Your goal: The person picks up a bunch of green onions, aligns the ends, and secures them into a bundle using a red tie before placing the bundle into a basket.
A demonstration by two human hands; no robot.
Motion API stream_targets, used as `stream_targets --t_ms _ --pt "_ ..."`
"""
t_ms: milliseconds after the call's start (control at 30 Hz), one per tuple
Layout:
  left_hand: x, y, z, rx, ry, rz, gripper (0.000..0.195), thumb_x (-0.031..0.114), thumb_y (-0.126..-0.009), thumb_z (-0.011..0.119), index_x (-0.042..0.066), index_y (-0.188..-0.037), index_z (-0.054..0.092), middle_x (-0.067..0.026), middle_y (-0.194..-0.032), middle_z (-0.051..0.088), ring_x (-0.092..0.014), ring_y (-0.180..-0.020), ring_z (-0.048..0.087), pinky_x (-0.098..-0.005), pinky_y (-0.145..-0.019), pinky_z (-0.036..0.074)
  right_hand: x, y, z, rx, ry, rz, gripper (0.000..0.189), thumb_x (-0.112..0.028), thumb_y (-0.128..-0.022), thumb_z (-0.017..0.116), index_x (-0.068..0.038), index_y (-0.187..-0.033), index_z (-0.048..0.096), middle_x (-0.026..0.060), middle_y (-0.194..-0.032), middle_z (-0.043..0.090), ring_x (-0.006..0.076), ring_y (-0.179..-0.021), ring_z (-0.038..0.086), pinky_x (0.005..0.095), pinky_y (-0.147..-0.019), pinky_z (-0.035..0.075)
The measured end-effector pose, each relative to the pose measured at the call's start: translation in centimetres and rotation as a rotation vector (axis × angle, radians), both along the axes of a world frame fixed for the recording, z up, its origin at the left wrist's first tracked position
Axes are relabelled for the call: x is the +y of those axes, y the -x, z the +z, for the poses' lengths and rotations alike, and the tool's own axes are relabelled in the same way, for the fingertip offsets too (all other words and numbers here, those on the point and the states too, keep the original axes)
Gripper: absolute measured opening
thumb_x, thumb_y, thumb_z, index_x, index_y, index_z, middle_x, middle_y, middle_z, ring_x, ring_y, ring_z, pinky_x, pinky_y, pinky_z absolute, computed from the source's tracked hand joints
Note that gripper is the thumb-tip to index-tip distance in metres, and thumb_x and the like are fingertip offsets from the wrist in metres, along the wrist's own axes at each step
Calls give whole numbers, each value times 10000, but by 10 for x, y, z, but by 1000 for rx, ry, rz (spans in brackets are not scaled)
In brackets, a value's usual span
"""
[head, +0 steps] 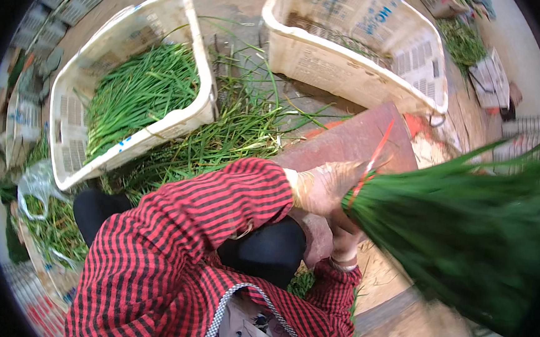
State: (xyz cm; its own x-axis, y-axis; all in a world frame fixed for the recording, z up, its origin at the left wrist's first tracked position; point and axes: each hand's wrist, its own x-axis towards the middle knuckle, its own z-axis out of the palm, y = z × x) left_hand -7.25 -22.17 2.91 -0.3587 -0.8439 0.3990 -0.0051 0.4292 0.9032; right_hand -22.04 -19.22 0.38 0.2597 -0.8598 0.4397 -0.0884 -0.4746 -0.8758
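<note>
A large bundle of long green leafy stalks (453, 228), likely garlic chives, fans out to the right, blurred by motion. A red-orange band (363, 184) circles its narrow end. My left hand (325, 189) grips the bundle beside the band, with thin bands around the wrist. My right hand (345, 242) is just below, touching or close to the stalk ends; its fingers are largely hidden. Under the hands lies a reddish-brown board or block (352, 136).
A white plastic crate (196, 46) at the left holds cut green stalks (143, 94). Another white crate (333, 65) stands at the top. Loose stalks (235, 128) litter the floor between them. A clear plastic bag (38, 185) and further crates (75, 4) line the left side.
</note>
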Motion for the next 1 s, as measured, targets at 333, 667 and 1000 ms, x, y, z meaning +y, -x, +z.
stream_targets --t_ms 333,667,1000 --pt "14 -14 -17 -337 -30 190 536 372 -618 731 40 -1011 580 -157 -908 615 -309 -904 593 -377 -848 462 23 8 -14 234 -132 90 303 -189 -797 670 22 -995 579 66 -911 597 141 -766 582 290 -706 483" --pt "28 -27 -35 -1177 -138 249 495 235 -540 730 -5 -939 563 -163 -930 564 -294 -925 567 -386 -803 446 28 -28 41 -171 -770 -122 391 -64 -875 566 7 -1244 456 40 -729 607 80 -583 557 190 -526 436" --pt "29 -37 -3 -1365 35 116 977 513 -505 779 -28 -1225 399 -164 -1092 532 -302 -1018 547 -418 -863 416 20 -19 -1 -223 -1079 173 186 -188 -938 455 -22 -906 532 60 -688 596 130 -535 590 228 -457 456"
